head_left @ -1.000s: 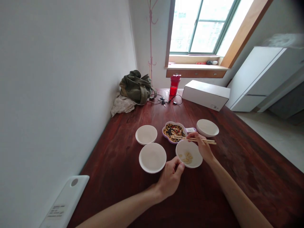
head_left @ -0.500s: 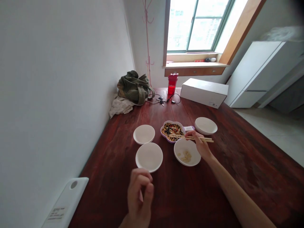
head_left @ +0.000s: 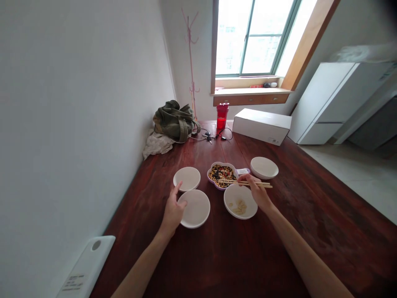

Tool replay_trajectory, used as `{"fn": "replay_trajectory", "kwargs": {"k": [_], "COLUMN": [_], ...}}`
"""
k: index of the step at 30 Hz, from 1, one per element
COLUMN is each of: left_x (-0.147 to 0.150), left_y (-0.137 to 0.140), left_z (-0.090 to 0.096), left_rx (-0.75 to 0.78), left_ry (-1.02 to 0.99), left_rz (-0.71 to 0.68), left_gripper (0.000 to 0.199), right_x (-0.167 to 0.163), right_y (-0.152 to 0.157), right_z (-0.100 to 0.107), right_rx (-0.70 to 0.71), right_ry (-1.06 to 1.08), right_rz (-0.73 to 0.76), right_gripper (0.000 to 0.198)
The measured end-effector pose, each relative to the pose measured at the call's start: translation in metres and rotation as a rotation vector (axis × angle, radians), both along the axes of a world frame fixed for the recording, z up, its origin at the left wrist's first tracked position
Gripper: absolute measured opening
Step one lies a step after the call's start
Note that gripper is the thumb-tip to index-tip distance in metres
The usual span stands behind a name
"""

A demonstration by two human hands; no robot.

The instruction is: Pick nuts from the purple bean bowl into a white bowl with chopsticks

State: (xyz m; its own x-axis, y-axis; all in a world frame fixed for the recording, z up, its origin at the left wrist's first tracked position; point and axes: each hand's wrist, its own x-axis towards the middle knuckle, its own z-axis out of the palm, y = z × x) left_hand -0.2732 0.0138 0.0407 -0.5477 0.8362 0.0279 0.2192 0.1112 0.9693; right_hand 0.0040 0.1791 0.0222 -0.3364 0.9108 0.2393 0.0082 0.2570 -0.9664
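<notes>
My right hand (head_left: 258,193) holds a pair of wooden chopsticks (head_left: 245,183), their tips over a purple dish of mixed beans (head_left: 221,174). Just below the chopsticks stands a white bowl (head_left: 240,201) with a few pale beans in it. My left hand (head_left: 173,211) rests on the left rim of an empty white bowl (head_left: 194,207), with the index finger pointing up toward another empty white bowl (head_left: 186,178). A third empty white bowl (head_left: 264,167) stands to the right of the bean dish. All stand on a dark red wooden table (head_left: 235,252).
At the table's far end lie a green bag (head_left: 175,121), a crumpled cloth (head_left: 156,143), a red cup (head_left: 221,116), cables with keys (head_left: 214,135) and a white box (head_left: 262,126). A white board (head_left: 83,267) sits at the near left corner. A wall runs along the left edge.
My left hand left the bowl with pale beans, drew back toward me, then moved out to the left empty bowl's rim. The right hand kept the chopsticks over the bean dish.
</notes>
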Motion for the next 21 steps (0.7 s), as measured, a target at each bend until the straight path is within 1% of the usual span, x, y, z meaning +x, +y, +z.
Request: {"fn": "replay_trajectory", "kwargs": {"k": [3,7,15,21], "left_x": [-0.008,-0.015,-0.025,-0.029], "left_y": [0.010,0.021,0.039,0.064], "left_z": [-0.003,-0.004,-0.005,-0.006], "left_rx": [-0.027,-0.052,-0.001,0.030], "left_ry": [-0.026,-0.062,-0.056,-0.055], "left_rz": [0.011,-0.019,-0.063,-0.081], "left_gripper": [0.082,0.087,0.082,0.085], "right_x": [-0.001,-0.002,-0.001,-0.003], "right_y": [-0.001,-0.001,0.001,-0.001], "right_z": [0.002,0.002,-0.004,-0.002], "right_rx": [-0.003,0.003,-0.011,-0.015], "right_ry": [0.013,0.024,0.010,-0.002], "right_rz": [-0.011,-0.028,-0.003,-0.030], "right_gripper": [0.054,0.056,0.052,0.056]}}
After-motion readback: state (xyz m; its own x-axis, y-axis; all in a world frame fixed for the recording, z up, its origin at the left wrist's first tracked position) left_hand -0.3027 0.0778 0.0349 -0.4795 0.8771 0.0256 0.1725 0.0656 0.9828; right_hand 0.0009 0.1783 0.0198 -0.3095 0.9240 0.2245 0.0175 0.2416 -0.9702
